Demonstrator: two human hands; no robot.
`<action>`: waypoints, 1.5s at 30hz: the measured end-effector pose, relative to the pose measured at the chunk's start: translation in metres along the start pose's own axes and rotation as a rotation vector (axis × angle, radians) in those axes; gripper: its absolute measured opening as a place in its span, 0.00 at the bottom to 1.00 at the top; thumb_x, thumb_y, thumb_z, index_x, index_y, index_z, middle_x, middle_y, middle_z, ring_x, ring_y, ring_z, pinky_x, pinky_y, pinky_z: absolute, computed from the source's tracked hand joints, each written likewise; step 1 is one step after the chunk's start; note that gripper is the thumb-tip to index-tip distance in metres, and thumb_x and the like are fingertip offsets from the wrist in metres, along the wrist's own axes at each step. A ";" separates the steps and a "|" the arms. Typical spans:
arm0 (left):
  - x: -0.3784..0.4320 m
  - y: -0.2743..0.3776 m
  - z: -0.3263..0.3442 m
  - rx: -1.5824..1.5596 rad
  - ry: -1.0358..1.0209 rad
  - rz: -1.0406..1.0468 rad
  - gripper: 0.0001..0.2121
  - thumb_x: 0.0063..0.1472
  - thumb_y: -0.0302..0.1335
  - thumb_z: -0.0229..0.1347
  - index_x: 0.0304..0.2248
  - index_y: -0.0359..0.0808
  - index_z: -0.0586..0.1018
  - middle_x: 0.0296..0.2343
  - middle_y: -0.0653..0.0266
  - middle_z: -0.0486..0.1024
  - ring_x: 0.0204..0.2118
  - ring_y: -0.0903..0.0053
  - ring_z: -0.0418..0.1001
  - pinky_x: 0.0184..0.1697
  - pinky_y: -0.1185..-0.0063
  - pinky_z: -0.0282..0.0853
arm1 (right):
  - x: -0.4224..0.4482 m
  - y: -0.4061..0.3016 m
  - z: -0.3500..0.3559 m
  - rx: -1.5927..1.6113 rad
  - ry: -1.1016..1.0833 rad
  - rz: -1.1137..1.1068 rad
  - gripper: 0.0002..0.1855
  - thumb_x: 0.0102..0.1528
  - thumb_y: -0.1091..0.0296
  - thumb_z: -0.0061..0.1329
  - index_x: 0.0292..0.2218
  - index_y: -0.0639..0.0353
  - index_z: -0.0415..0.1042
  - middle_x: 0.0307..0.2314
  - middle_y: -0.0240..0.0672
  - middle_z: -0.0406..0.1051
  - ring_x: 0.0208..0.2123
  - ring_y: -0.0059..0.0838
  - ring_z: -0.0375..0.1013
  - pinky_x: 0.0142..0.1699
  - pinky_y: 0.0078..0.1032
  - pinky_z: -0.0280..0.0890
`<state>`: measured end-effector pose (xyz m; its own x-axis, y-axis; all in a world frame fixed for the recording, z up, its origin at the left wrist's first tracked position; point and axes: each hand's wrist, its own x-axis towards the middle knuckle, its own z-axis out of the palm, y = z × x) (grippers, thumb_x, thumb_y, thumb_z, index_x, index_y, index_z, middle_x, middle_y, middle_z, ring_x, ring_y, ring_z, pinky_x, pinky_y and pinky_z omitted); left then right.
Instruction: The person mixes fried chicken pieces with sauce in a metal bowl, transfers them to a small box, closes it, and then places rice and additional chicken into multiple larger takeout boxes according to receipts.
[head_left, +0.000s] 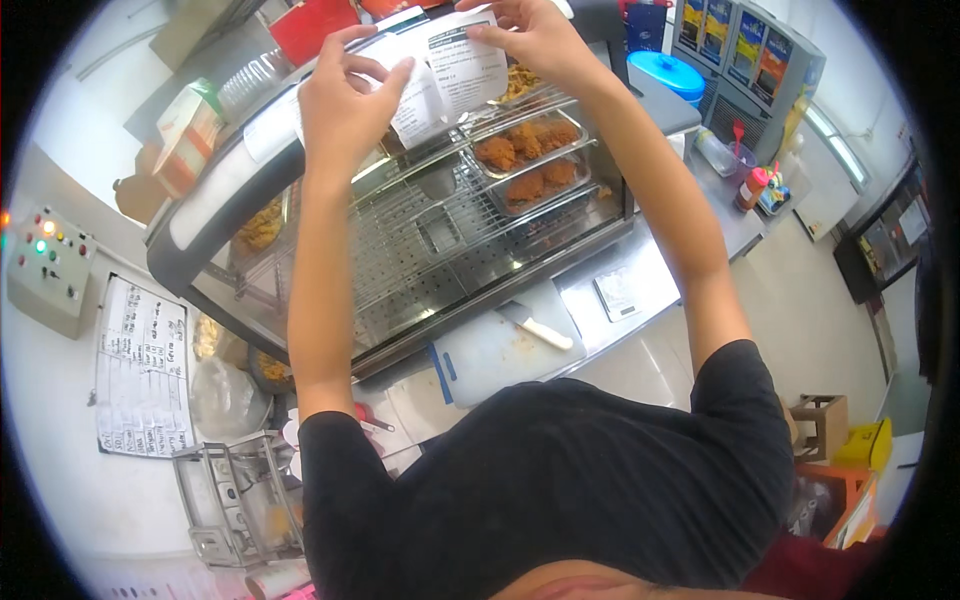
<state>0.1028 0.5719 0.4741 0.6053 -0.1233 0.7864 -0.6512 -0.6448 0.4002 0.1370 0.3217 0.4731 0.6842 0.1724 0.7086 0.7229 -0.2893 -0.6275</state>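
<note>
Both my hands are raised at the top of a glass food display warmer (487, 300). A printed paper slip (469, 75) hangs there, with a second, curling slip (420, 112) beside it on the left. My right hand (529, 34) pinches the upper part of the first slip, its thumb lying over the print. My left hand (349, 101) is at the edge of the curling slip, fingers bent and thumb pointing up; whether it grips the paper is unclear. Behind the glass, fried chicken pieces (525, 142) sit in metal trays on wire racks.
Below the warmer, a white cutting board (495, 352) carries a white-handled knife (544, 330). A small digital scale (616, 292) is on the steel counter (652, 262). A drink dispenser (739, 67) and a blue-lidded container (666, 75) stand at right; a control box (49, 270) is mounted at left.
</note>
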 end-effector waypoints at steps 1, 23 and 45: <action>0.009 -0.009 -0.004 0.012 0.009 0.003 0.23 0.57 0.33 0.70 0.51 0.37 0.80 0.32 0.65 0.83 0.28 0.83 0.79 0.32 0.81 0.74 | 0.011 0.006 0.002 0.009 -0.003 -0.012 0.17 0.62 0.72 0.58 0.51 0.62 0.75 0.40 0.36 0.79 0.40 0.26 0.77 0.46 0.26 0.74; 0.035 -0.101 -0.012 0.553 0.028 0.433 0.16 0.62 0.41 0.62 0.46 0.44 0.86 0.41 0.62 0.80 0.46 0.63 0.75 0.54 0.65 0.67 | 0.072 0.075 0.055 -0.448 0.173 -0.564 0.06 0.56 0.76 0.54 0.36 0.60 0.81 0.36 0.40 0.74 0.45 0.45 0.69 0.53 0.38 0.65; 0.025 -0.119 -0.044 0.563 0.067 0.418 0.17 0.61 0.40 0.63 0.46 0.43 0.86 0.42 0.61 0.79 0.47 0.63 0.76 0.55 0.65 0.68 | 0.071 0.071 0.117 -0.727 0.262 -0.735 0.15 0.63 0.63 0.53 0.49 0.55 0.78 0.47 0.36 0.77 0.51 0.36 0.72 0.57 0.40 0.60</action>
<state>0.1749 0.6789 0.4672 0.3145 -0.4107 0.8558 -0.4761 -0.8482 -0.2321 0.2484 0.4237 0.4408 -0.0012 0.3501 0.9367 0.6590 -0.7043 0.2641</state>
